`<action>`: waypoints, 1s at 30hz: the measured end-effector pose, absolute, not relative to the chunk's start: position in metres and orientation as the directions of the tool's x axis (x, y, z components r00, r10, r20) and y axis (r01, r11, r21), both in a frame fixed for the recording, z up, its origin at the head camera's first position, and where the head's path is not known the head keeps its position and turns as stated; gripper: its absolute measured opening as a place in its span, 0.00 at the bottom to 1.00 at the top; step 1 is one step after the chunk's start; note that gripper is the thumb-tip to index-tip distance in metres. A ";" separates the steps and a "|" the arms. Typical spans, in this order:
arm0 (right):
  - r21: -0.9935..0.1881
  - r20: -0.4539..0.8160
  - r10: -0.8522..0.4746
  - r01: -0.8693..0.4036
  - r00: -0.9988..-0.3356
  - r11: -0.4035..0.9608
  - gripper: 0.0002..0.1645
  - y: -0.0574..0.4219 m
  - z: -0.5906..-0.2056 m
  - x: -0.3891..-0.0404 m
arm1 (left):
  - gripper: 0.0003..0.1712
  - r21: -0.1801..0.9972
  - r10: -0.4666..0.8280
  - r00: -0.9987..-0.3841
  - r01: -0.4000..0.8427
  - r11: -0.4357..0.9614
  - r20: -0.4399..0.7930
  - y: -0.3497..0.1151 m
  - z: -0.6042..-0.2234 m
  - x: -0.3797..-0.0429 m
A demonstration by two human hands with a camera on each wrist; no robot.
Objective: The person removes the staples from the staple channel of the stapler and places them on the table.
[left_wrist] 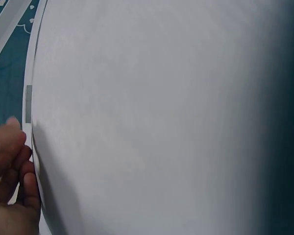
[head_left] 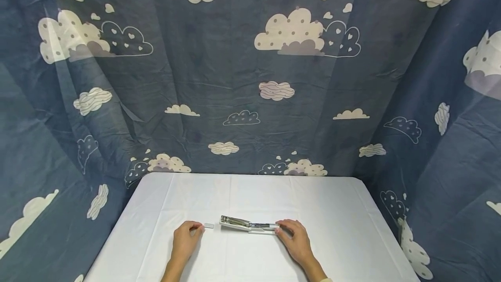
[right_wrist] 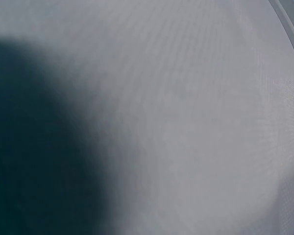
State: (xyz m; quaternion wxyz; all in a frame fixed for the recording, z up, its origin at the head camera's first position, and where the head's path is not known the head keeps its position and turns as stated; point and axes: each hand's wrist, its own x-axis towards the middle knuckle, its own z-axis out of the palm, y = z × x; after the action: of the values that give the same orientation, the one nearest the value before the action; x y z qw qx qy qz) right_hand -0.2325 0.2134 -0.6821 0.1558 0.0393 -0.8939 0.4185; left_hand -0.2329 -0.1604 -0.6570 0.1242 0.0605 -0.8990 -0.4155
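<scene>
A stapler (head_left: 235,223) lies opened out on the white table, its metal magazine showing. Thumb and fingers of my right hand (head_left: 296,241) grip its right end. My left hand (head_left: 185,239) is to the left, its fingertips close together beside the left end of a small grey strip of staples (head_left: 209,225). In the left wrist view the strip (left_wrist: 28,104) lies just past the fingertips of the left hand (left_wrist: 12,171), and a narrow gap shows between them. The right wrist view does not show the right hand's fingers.
The white tabletop (head_left: 336,216) spreads around both hands. Behind the table and at both sides hangs a dark blue curtain (head_left: 219,73) printed with clouds. Dark blurred shapes cover part of both wrist views.
</scene>
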 end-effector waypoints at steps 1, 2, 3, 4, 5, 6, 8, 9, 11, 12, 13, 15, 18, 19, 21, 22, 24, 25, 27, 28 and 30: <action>-0.736 0.304 0.062 -0.193 -0.951 0.649 0.12 0.214 -0.683 -0.232 | 0.06 0.762 -0.202 -0.965 -0.005 0.648 0.165 -0.161 -0.658 -0.233; -0.737 0.300 0.064 -0.189 -0.952 0.649 0.12 0.214 -0.683 -0.232 | 0.08 0.756 -0.185 -0.969 0.005 0.654 0.167 -0.161 -0.659 -0.232; -0.737 0.297 0.063 -0.186 -0.953 0.650 0.12 0.214 -0.684 -0.232 | 0.11 0.754 -0.171 -0.972 0.009 0.656 0.159 -0.162 -0.659 -0.231; -0.739 0.289 0.065 -0.180 -0.955 0.649 0.12 0.215 -0.684 -0.232 | 0.14 0.754 -0.159 -0.975 0.013 0.657 0.154 -0.162 -0.659 -0.231; -0.740 0.289 0.065 -0.180 -0.955 0.648 0.12 0.215 -0.685 -0.232 | 0.17 0.757 -0.146 -0.977 0.021 0.653 0.153 -0.162 -0.659 -0.230; -0.738 0.291 0.062 -0.183 -0.955 0.649 0.12 0.216 -0.685 -0.232 | 0.19 0.761 -0.134 -0.979 0.030 0.648 0.153 -0.162 -0.659 -0.230; -0.741 0.295 0.060 -0.189 -0.953 0.645 0.13 0.217 -0.685 -0.233 | 0.24 0.768 -0.116 -0.979 0.055 0.638 0.167 -0.162 -0.657 -0.229; -0.741 0.299 0.056 -0.195 -0.953 0.643 0.13 0.217 -0.685 -0.233 | 0.26 0.770 -0.109 -0.978 0.068 0.634 0.177 -0.161 -0.655 -0.229; -0.740 0.307 0.048 -0.206 -0.951 0.640 0.14 0.218 -0.685 -0.235 | 0.28 0.774 -0.095 -0.973 0.106 0.624 0.210 -0.160 -0.651 -0.230; -0.742 0.305 0.046 -0.207 -0.951 0.638 0.14 0.218 -0.685 -0.235 | 0.29 0.775 -0.089 -0.970 0.123 0.620 0.225 -0.159 -0.649 -0.231; -0.743 0.302 0.046 -0.205 -0.952 0.637 0.14 0.218 -0.686 -0.235 | 0.30 0.773 -0.083 -0.966 0.141 0.619 0.243 -0.158 -0.646 -0.232; -0.746 0.297 0.044 -0.203 -0.954 0.634 0.14 0.218 -0.686 -0.236 | 0.30 0.773 -0.074 -0.961 0.166 0.612 0.265 -0.155 -0.641 -0.234; -0.750 0.285 0.046 -0.193 -0.958 0.632 0.14 0.218 -0.686 -0.237 | 0.32 0.783 -0.055 -0.961 0.188 0.593 0.273 -0.148 -0.632 -0.237; -0.750 0.282 0.046 -0.191 -0.958 0.633 0.14 0.219 -0.686 -0.236 | 0.32 0.785 -0.049 -0.961 0.193 0.589 0.274 -0.145 -0.630 -0.238; -0.751 0.277 0.048 -0.185 -0.960 0.634 0.14 0.219 -0.685 -0.236 | 0.31 0.791 -0.036 -0.962 0.200 0.579 0.270 -0.138 -0.625 -0.240; -0.748 0.279 0.047 -0.186 -0.959 0.637 0.14 0.219 -0.685 -0.235 | 0.31 0.790 -0.026 -0.961 0.211 0.576 0.276 -0.134 -0.624 -0.241; -0.746 0.286 0.047 -0.192 -0.957 0.638 0.14 0.219 -0.685 -0.234 | 0.30 0.788 -0.009 -0.961 0.220 0.575 0.276 -0.125 -0.620 -0.242; -0.747 0.288 0.049 -0.193 -0.956 0.636 0.14 0.219 -0.685 -0.234 | 0.30 0.784 0.002 -0.961 0.228 0.578 0.278 -0.120 -0.619 -0.243; -0.749 0.293 0.049 -0.197 -0.955 0.632 0.14 0.218 -0.684 -0.234 | 0.30 0.777 0.025 -0.959 0.245 0.580 0.283 -0.110 -0.618 -0.244; -0.751 0.295 0.049 -0.200 -0.954 0.629 0.14 0.218 -0.684 -0.234 | 0.31 0.768 0.043 -0.955 0.263 0.584 0.294 -0.105 -0.617 -0.244; -0.753 0.296 0.049 -0.201 -0.954 0.627 0.14 0.218 -0.684 -0.233 | 0.31 0.757 0.069 -0.951 0.283 0.588 0.301 -0.095 -0.616 -0.245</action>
State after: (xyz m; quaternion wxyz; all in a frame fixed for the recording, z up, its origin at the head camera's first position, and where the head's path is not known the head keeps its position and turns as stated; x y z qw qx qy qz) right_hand -0.2334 0.2180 -0.6842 0.1459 0.0427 -0.8901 0.4297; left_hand -0.2452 -0.0945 -0.6161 0.1206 -0.0997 -0.8830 -0.4425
